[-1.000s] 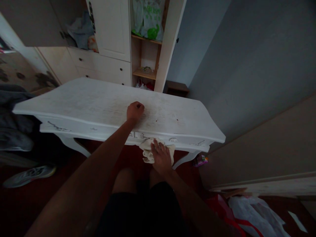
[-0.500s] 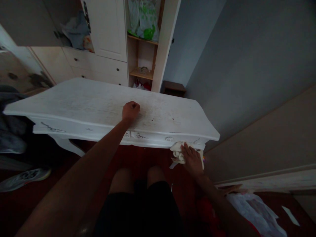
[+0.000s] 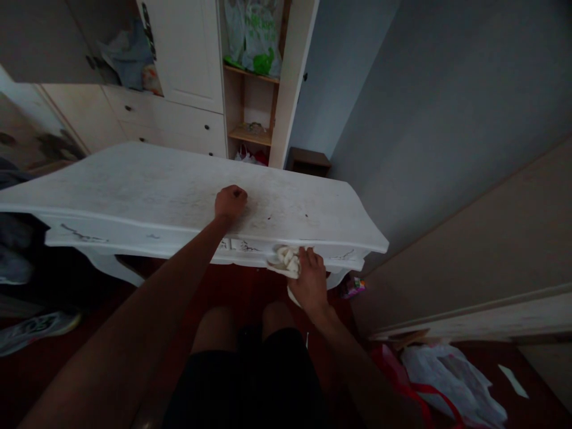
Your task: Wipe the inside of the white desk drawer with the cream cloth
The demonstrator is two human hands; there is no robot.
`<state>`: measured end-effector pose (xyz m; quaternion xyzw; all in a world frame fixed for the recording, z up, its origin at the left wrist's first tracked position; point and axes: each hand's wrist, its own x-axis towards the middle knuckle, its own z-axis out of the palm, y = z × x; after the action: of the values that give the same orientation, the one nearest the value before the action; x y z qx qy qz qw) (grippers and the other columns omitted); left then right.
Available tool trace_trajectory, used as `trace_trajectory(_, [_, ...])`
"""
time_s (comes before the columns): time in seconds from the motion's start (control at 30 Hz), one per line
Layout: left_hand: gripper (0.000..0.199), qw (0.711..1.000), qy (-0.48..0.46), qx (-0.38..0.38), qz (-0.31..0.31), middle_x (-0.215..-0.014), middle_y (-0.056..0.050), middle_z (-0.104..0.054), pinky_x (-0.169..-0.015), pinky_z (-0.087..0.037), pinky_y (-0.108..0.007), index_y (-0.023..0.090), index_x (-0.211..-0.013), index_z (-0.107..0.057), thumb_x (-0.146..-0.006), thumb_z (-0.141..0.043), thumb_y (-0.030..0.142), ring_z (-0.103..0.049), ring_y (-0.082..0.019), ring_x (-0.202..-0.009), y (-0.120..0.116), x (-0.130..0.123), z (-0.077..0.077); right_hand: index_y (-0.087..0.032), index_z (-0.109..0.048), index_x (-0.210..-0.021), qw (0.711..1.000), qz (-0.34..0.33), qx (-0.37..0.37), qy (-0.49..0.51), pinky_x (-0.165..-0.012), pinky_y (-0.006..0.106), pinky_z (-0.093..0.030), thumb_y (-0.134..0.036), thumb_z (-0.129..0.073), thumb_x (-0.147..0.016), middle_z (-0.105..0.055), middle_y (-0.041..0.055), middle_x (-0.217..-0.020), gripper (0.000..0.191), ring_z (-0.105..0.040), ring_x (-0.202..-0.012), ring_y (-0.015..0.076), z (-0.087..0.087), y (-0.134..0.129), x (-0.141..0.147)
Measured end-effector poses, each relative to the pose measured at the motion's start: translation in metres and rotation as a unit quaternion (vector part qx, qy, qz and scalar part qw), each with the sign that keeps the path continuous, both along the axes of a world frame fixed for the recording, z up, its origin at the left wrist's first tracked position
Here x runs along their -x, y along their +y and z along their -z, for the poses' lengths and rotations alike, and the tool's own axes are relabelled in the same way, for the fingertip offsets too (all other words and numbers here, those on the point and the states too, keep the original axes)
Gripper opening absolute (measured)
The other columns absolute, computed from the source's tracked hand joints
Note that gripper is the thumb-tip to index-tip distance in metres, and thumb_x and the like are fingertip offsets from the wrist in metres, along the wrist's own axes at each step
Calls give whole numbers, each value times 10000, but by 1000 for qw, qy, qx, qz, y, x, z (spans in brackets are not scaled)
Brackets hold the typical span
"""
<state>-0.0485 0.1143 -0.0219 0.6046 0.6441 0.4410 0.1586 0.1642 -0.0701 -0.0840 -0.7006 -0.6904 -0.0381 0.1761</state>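
A white table (image 3: 147, 185) with a worn, smudged top and carved drawer fronts stands across the middle of the view. My left hand (image 3: 230, 202) rests on its top near the centre, fingers curled into a fist with nothing visible in them. Against the drawer front, right of centre, my right hand (image 3: 311, 277) presses a crumpled cream cloth (image 3: 288, 260). The cloth covers part of the front and bunches out left of my fingers.
A white cabinet (image 3: 185, 53) with bags on its shelves stands behind the table. A low brown box (image 3: 309, 159) is beside it. Plastic bags (image 3: 453, 381) lie at lower right, and a shoe (image 3: 40, 329) at lower left.
My right hand has slid left along the drawer front with the cloth, away from the right corner. My left hand stays at the same spot on the tabletop. The view has shifted slightly.
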Motion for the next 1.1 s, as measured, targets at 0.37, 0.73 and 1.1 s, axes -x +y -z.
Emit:
trace_trajectory(0.37, [250,1000,0,2,3,-822,-104,-742,-700,-469,-277,136,-839,-738,-774,-518,237,-665,-199,-750,2,0,1,-91,-462,-1380,989,-145,22,6,-1023,475,-356,-221,-569,-784,-402,151,-1518,619,-380,-1281,332,-6,3,88])
trace_trajectory(0.73, [242,1000,5,6,5,-866,-109,-751,-740,-472,-290,157,-852,-737,-791,-513,228,-661,-200,-788,2,-1,2,-190,-503,-1359,964,-249,22,-94,-980,473,-359,-191,-474,-891,-346,32,-1569,469,-383,-1244,307,13,23,100])
trace_trajectory(1.1, [240,1000,0,10,9,-873,-112,-747,-733,-468,-287,154,-829,-728,-805,-497,215,-661,-201,-790,-1,-1,0,-136,-587,-1263,941,-296,68,-152,-1029,486,-319,-143,-468,-876,-457,83,-1499,405,-402,-1264,316,16,24,89])
